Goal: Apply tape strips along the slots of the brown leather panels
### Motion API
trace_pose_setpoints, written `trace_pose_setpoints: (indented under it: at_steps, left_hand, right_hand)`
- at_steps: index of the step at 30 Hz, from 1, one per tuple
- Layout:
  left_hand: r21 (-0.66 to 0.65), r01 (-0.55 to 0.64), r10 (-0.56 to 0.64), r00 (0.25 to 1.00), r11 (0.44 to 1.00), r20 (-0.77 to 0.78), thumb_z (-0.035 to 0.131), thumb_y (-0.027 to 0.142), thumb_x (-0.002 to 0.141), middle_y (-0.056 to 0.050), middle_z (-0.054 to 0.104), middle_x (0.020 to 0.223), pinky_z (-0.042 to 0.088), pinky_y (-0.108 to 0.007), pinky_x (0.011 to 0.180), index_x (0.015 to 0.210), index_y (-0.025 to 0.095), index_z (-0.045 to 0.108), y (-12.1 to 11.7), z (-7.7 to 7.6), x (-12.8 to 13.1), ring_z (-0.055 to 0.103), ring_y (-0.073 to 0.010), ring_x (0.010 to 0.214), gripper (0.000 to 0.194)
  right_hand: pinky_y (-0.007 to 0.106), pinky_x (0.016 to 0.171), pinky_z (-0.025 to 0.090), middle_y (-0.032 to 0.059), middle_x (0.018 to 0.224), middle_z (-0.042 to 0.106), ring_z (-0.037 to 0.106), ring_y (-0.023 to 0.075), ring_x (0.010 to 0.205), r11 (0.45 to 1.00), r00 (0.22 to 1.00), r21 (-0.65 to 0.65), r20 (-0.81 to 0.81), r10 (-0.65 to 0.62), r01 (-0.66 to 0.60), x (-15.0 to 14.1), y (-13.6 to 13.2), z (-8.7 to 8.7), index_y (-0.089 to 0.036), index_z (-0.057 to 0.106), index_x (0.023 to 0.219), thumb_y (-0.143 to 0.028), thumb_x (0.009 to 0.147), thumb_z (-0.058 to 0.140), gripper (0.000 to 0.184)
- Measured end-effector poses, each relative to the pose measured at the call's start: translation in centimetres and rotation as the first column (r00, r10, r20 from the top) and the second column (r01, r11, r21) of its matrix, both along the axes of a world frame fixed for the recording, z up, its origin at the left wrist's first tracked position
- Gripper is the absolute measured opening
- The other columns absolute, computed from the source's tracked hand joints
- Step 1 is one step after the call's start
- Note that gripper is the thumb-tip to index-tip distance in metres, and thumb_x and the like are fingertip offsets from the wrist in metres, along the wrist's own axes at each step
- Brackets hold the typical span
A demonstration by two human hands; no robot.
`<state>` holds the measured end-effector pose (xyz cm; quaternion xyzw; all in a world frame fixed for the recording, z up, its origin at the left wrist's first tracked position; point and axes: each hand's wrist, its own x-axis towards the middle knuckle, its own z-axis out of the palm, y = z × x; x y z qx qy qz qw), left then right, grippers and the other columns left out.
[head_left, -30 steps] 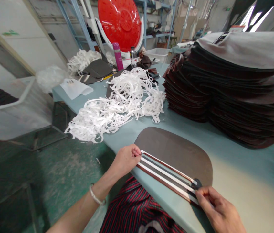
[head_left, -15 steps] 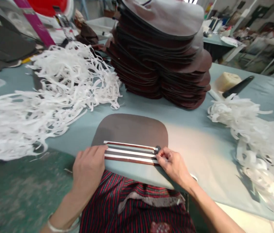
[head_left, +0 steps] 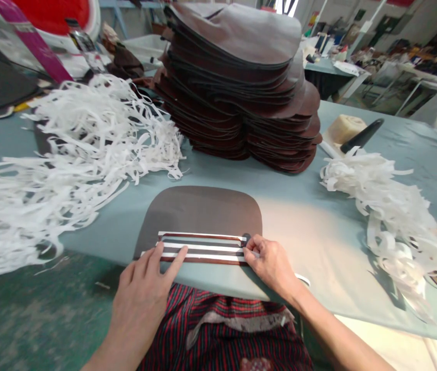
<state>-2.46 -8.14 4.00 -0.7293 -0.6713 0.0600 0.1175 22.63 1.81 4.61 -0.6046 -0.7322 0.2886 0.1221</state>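
A dark grey-brown leather panel with rounded far corners lies flat at the table's near edge. A long slot is cut across it, edged in reddish brown, and white tape strips run along its near side and far rim. My left hand rests over the left end of the strips, fingers spread, the index fingertip on the white tape. At the right end, my right hand pinches a white strip; a loose white end shows beside the wrist. A small dark round piece sits by its fingertips.
Behind the panel stands a tall stack of dark brown leather pieces. Heaps of white strips lie on the left and right. A cream roll sits near a black handle at the right.
My left hand has opened its fingers and laid them across the tape strips. My right hand keeps its pinch at the right end. The view has shifted slightly.
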Motion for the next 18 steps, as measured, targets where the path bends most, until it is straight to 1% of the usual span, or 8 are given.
trace_pose_setpoints:
  at_steps: [3,5,7,9,11,13,15,18]
  left_hand:
    - [0.032,-0.004,0.003,1.0,0.999,0.031,0.04,0.003,0.086,-0.018,0.054,0.132,0.044,-0.047,0.089,0.137,0.031,0.049,0.3,0.0,0.1,0.052,-0.0335,0.116,0.059]
    - [0.058,-0.004,-0.001,0.996,0.998,0.085,0.041,0.004,0.085,-0.018,0.055,0.13,0.043,-0.048,0.09,0.131,0.025,0.057,0.8,0.3,0.6,0.05,-0.0345,0.119,0.053]
    - [0.078,-0.008,-0.006,0.984,0.997,0.179,0.043,0.006,0.085,-0.018,0.057,0.128,0.043,-0.05,0.09,0.12,0.019,0.065,1.7,0.8,1.7,0.051,-0.0355,0.117,0.043]
    - [0.073,0.011,-0.035,0.941,0.997,0.336,0.044,0.01,0.087,-0.015,0.06,0.123,0.044,-0.05,0.09,0.116,0.018,0.065,2.9,1.2,3.4,0.054,-0.0335,0.112,0.036]
    - [0.045,0.089,-0.099,0.816,0.995,0.57,0.041,0.011,0.091,-0.011,0.061,0.12,0.046,-0.045,0.092,0.122,0.021,0.059,4.2,1.0,5.4,0.056,-0.0269,0.108,0.037]
    - [0.033,0.188,-0.142,0.605,0.982,0.783,0.036,0.011,0.093,-0.007,0.06,0.12,0.047,-0.037,0.095,0.127,0.022,0.052,5.2,0.2,7.4,0.057,-0.0201,0.109,0.039]
    - [0.031,0.228,-0.129,0.426,0.973,0.895,0.033,0.012,0.095,-0.006,0.06,0.12,0.048,-0.033,0.095,0.126,0.023,0.051,5.8,-0.6,9.1,0.058,-0.0172,0.109,0.038]
    - [0.01,0.208,-0.08,0.329,0.978,0.941,0.037,0.016,0.095,-0.006,0.062,0.113,0.05,-0.033,0.091,0.119,0.025,0.057,6.1,-0.8,9.5,0.06,-0.0186,0.104,0.033]
  right_hand:
    - [0.023,0.055,0.032,-0.0008,0.059,0.06,0.049,0.0124,0.053,1.0,1.0,0.01,0.027,-0.012,0.012,-0.2,0.0,0.1,-0.021,0.059,0.071,-0.024,0.08,0.052,0.012]
    - [0.023,0.055,0.032,-0.0007,0.059,0.06,0.048,0.0126,0.053,1.0,1.0,0.015,0.027,-0.016,0.016,-0.3,-0.1,0.3,-0.021,0.059,0.07,-0.024,0.079,0.052,0.012]
    - [0.024,0.056,0.032,-0.0005,0.059,0.06,0.048,0.0127,0.054,1.0,1.0,0.018,0.022,-0.015,0.015,-0.4,-0.1,0.4,-0.021,0.059,0.071,-0.025,0.079,0.052,0.011]
    - [0.024,0.056,0.032,-0.0007,0.06,0.06,0.049,0.0128,0.054,1.0,1.0,0.006,0.01,-0.015,0.015,-0.4,0.0,0.4,-0.021,0.059,0.071,-0.025,0.079,0.052,0.012]
    - [0.023,0.056,0.033,-0.0012,0.06,0.06,0.05,0.0128,0.056,1.0,1.0,-0.016,-0.015,-0.022,0.022,-0.2,0.1,0.5,-0.021,0.058,0.071,-0.026,0.081,0.052,0.013]
    - [0.023,0.056,0.035,-0.0014,0.06,0.059,0.051,0.0129,0.057,0.999,0.998,-0.033,-0.051,-0.022,0.02,0.3,0.2,0.4,-0.021,0.058,0.071,-0.028,0.082,0.051,0.015]
    - [0.023,0.055,0.037,-0.0014,0.06,0.058,0.052,0.0134,0.057,0.999,0.995,-0.034,-0.103,-0.01,0.007,0.9,-0.1,0.4,-0.02,0.058,0.07,-0.031,0.083,0.051,0.019]
    - [0.025,0.054,0.044,-0.0005,0.058,0.058,0.054,0.0158,0.056,0.999,0.973,0.017,-0.229,0.039,-0.036,0.7,-0.5,0.4,-0.022,0.061,0.068,-0.044,0.086,0.053,0.029]
